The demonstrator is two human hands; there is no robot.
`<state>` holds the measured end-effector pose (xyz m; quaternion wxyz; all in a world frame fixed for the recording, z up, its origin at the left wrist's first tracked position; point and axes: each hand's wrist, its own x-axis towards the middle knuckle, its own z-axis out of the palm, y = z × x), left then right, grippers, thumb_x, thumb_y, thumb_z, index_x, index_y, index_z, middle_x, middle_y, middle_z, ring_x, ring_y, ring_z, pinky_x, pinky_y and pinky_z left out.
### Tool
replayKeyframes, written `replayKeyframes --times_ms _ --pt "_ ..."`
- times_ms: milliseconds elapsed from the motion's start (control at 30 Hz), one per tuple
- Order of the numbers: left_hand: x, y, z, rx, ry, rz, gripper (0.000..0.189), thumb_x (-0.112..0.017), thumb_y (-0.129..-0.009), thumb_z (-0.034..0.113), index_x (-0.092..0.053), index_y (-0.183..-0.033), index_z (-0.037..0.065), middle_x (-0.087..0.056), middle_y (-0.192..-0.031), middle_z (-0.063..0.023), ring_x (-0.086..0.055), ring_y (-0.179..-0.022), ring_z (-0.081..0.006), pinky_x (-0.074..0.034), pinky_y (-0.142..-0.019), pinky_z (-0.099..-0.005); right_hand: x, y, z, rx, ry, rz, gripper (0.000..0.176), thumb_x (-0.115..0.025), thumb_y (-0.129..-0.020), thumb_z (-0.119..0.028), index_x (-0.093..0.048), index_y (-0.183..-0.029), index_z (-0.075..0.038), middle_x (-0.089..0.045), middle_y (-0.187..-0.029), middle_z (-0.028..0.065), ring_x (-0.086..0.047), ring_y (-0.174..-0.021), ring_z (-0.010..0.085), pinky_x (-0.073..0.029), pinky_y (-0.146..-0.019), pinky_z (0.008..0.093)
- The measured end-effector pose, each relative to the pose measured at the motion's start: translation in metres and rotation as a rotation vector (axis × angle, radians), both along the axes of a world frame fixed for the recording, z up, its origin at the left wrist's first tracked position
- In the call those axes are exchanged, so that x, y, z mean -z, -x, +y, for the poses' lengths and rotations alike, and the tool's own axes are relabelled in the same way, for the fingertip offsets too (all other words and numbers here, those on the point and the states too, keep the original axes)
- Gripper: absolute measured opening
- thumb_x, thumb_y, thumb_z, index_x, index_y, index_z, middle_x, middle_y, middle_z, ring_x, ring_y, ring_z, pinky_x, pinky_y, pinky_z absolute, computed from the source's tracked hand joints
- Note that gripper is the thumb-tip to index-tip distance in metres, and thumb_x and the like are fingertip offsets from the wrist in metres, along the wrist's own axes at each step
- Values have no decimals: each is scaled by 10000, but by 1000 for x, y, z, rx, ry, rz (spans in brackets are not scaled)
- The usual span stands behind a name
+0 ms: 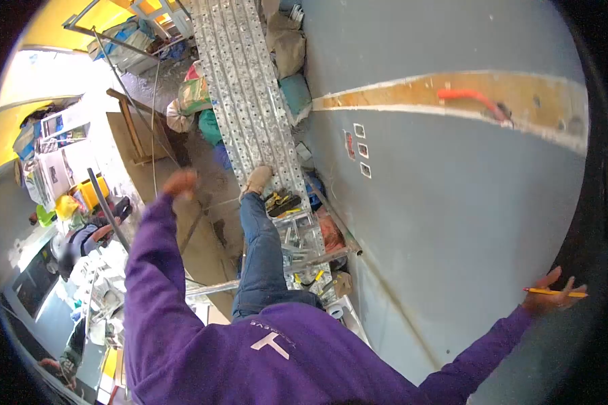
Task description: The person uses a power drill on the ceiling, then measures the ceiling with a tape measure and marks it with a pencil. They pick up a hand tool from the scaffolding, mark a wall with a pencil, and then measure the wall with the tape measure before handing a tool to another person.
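My right hand (pixel 544 297) is stretched out to the right beside the grey wall (pixel 439 202). A yellow pencil with a red end (pixel 569 293) is held in it, and some of its fingers point outward. On the other side, my left hand (pixel 181 182) is raised away from my body over the floor. Motion smears it, so its fingers cannot be made out, and nothing shows in it. One of my shoes (pixel 257 179) rests on a perforated metal scaffold plank (pixel 243 81). Tools with yellow and black parts (pixel 284 202) lie just beside that shoe.
A metal scaffold tube (pixel 213 288) crosses near my legs. An orange conduit (pixel 467 94) sticks out of a bare strip (pixel 378 91) in the wall, above several square box openings (pixel 363 150). Bags (pixel 194 94) lie beside the plank. Another person (pixel 81 243) is at the left.
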<state>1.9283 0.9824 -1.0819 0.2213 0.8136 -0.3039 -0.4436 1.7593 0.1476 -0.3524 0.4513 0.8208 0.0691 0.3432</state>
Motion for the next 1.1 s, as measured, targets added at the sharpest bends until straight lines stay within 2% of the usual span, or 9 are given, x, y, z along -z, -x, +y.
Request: replayKeyframes --times_ms 133,300,367,567,667,733,900,967,1100 --pt "-121 155 48 351 -151 184 267 -566 -915 284 -645 -1067 78 -673 -945 -121 -657 -841 -260 -520 -750 -419 7 -11 0 210 96 25 441 -725 -866 -404 -615 -1165 -99 -539 -1349 264 -514 -1259 455 -377 -1040 606" --pt "-230 227 10 211 -527 1062 336 -522 -941 294 -671 -1163 91 -720 -994 -113 -693 -899 -211 -542 -793 -368 9 -6 -1 411 161 30 509 -702 -883 -437 -512 -1273 -171 -530 -1375 234 -492 -1300 384 -305 -1080 545" --pt "-264 179 -19 242 -151 870 386 -498 -954 292 -631 -1228 54 -721 -987 -108 -692 -881 -187 -543 -756 -345 7 -9 1 368 146 41 483 -720 -864 -402 -541 -1256 -182 -562 -1338 222 -537 -1255 401 -360 -1042 567" --pt "-259 24 -78 -507 -105 681 313 -543 -928 245 -641 -1153 51 -657 -782 -79 -647 -658 -182 -508 -605 -331 5 -10 6 361 -73 70 433 -710 -870 -374 -526 -1238 -238 -564 -1261 216 -519 -1210 426 -316 -1007 613" --pt "-328 -86 -159 -369 204 403 283 -531 -960 259 -644 -1097 39 -581 -697 -44 -580 -575 -149 -463 -539 -292 36 39 -32 463 -374 158 467 -761 -822 -269 -562 -1229 -157 -602 -1191 161 -588 -1082 344 -445 -928 506" --pt "-347 -138 -204 -856 72 927 281 -504 -997 342 -618 -888 110 -543 -640 6 -467 -497 -86 -374 -477 -235 47 47 -29 463 -389 156 531 -782 -803 -246 -561 -1272 -134 -632 -1156 109 -637 -1038 295 -510 -872 452" --pt "-300 -238 -286 -723 144 964 504 -544 -940 506 -618 -1100 33 -660 -813 -107 -629 -653 -196 -521 -573 -341 9 2 -1 343 42 -99 555 -745 -808 -454 -500 -1293 -345 -572 -1364 33 -533 -1256 259 -343 -1100 469" --pt "-345 -244 -357 -829 47 1117 529 -532 -928 558 -637 -979 43 -666 -796 -139 -645 -662 -261 -554 -599 -391 1 -3 9 401 26 -76 494 -716 -829 -473 -517 -1262 -342 -578 -1353 25 -534 -1252 241 -315 -1120 462" --pt "-391 -276 -453 -364 -45 1104 503 -549 -934 537 -593 -1028 45 -656 -807 -147 -658 -734 -277 -576 -656 -420 -3 -3 20 479 -48 -61 520 -752 -798 -497 -519 -1243 -361 -559 -1376 -37 -516 -1263 192 -323 -1115 435"
